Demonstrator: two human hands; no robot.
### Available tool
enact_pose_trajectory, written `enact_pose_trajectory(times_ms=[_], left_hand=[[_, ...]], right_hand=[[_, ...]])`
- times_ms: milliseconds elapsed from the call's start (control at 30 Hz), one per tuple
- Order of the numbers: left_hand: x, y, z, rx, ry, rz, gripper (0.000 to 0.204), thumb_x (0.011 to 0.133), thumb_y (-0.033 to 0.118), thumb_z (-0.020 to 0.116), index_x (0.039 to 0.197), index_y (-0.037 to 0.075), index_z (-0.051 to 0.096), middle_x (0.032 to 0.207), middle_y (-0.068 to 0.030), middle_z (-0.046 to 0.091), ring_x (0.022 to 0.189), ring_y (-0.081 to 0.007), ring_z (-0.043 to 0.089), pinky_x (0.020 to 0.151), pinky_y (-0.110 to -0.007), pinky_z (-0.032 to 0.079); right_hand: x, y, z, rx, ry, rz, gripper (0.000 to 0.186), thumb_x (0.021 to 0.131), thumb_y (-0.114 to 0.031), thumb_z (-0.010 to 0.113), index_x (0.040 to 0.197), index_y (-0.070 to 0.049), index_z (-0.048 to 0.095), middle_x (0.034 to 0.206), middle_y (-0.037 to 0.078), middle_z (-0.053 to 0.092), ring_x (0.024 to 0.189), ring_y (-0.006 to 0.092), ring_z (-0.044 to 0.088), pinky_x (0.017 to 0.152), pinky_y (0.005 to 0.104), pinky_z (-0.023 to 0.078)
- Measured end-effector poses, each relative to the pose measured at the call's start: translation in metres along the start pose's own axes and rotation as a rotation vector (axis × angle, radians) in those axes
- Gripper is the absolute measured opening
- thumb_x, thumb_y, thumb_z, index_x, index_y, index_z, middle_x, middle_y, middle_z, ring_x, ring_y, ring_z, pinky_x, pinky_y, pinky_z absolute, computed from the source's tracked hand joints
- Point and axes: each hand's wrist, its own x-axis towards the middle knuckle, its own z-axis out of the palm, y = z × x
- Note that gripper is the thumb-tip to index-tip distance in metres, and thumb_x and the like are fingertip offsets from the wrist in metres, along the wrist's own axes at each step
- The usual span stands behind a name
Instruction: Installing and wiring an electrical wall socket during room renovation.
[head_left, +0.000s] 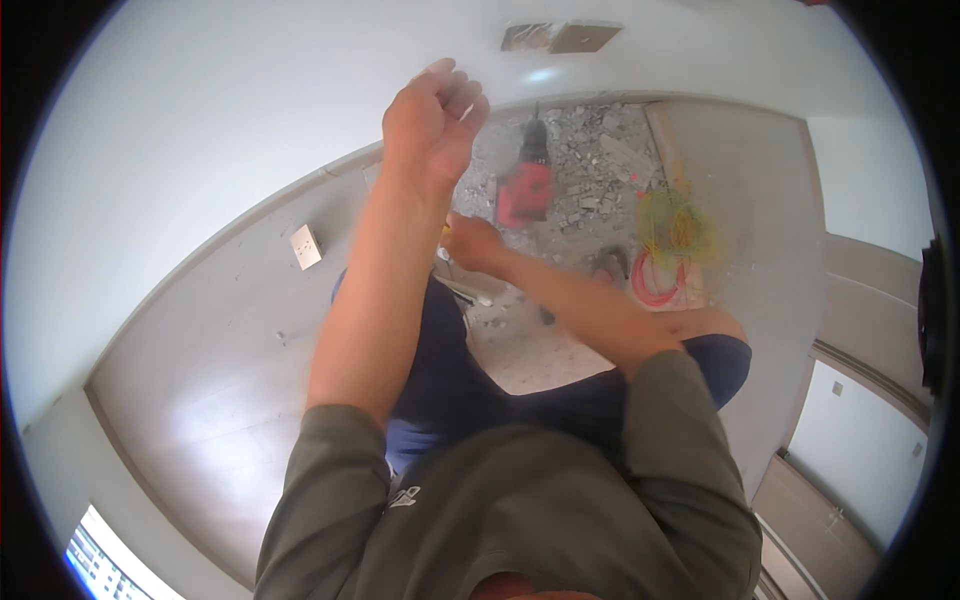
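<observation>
My left hand [432, 122] is raised close to the white wall, with the back of the forearm toward me. Its fingers are curled and stacked together, and whatever they may hold is hidden. Lower down and to the right, my right hand [474, 243] is closed on a small yellow thing [446, 229], mostly hidden behind my left forearm. A red and black power drill [525, 192] lies just beyond my right hand on grey rubble [585, 170], its bit pointing to the wall.
Tangled yellow-green wire [672, 225] and a coil of red cable [655, 283] lie at the right. A loose socket plate [306, 247] rests on the floor at the left. On the wall ahead are a bronze plate [585, 38] and an open wall box [526, 38] with wires.
</observation>
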Motion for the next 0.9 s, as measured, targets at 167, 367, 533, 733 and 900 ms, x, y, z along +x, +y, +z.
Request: enact_pose_trajectory(times_ms=[167, 367, 533, 733, 900], left_hand=[[0.016, -0.014, 0.020, 0.167, 0.018, 0.286, 0.020, 0.089, 0.005, 0.051, 0.107, -0.002, 0.055, 0.090, -0.0088, 0.056, 0.079, -0.0194, 0.058, 0.068, -0.033, 0.051], [0.015, -0.049, 0.030, 0.615, -0.053, 0.421, 0.016, 0.092, 0.015, 0.053, 0.098, 0.002, 0.059, 0.083, -0.0066, 0.061, 0.072, -0.0136, 0.059, 0.066, -0.030, 0.051], [0.002, -0.071, 0.022, 1.015, -0.531, -0.112, 0.033, 0.099, 0.035, 0.048, 0.097, 0.004, 0.059, 0.088, -0.0066, 0.066, 0.075, -0.0115, 0.060, 0.068, -0.029, 0.048], [-0.014, -0.080, 0.034, 1.087, -0.531, -0.083, 0.034, 0.101, 0.031, 0.046, 0.112, 0.001, 0.057, 0.085, -0.0050, 0.067, 0.075, -0.0103, 0.061, 0.068, -0.025, 0.047], [-0.022, -0.095, 0.045, 1.255, -0.343, -0.238, 0.035, 0.099, 0.032, 0.051, 0.095, 0.000, 0.064, 0.078, -0.0051, 0.067, 0.062, -0.0111, 0.060, 0.056, -0.024, 0.049]], right_hand=[[-0.051, 0.050, -0.093, 0.181, 0.059, -0.347, 0.039, 0.095, -0.035, 0.052, 0.112, -0.002, 0.062, 0.079, 0.011, 0.063, 0.070, 0.0208, 0.060, 0.066, 0.0372, 0.046], [-0.150, 0.041, -0.226, 0.914, 0.051, -0.056, 0.036, 0.099, -0.025, 0.049, 0.123, 0.001, 0.058, 0.072, -0.001, 0.052, 0.067, 0.0042, 0.046, 0.058, 0.0207, 0.034], [-0.129, 0.069, -0.241, 1.138, 0.021, -0.194, 0.041, 0.101, -0.028, 0.047, 0.131, 0.000, 0.050, 0.094, 0.001, 0.056, 0.082, 0.0101, 0.052, 0.078, 0.0271, 0.044], [-0.089, 0.083, -0.255, 1.253, -0.178, -0.344, 0.045, 0.098, -0.023, 0.052, 0.137, -0.002, 0.044, 0.112, 0.002, 0.057, 0.096, 0.0111, 0.053, 0.084, 0.0281, 0.045], [-0.070, 0.107, -0.248, 1.372, -0.651, -0.374, 0.053, 0.095, -0.020, 0.054, 0.142, -0.005, 0.036, 0.124, 0.006, 0.055, 0.119, 0.0184, 0.050, 0.100, 0.0364, 0.040]])
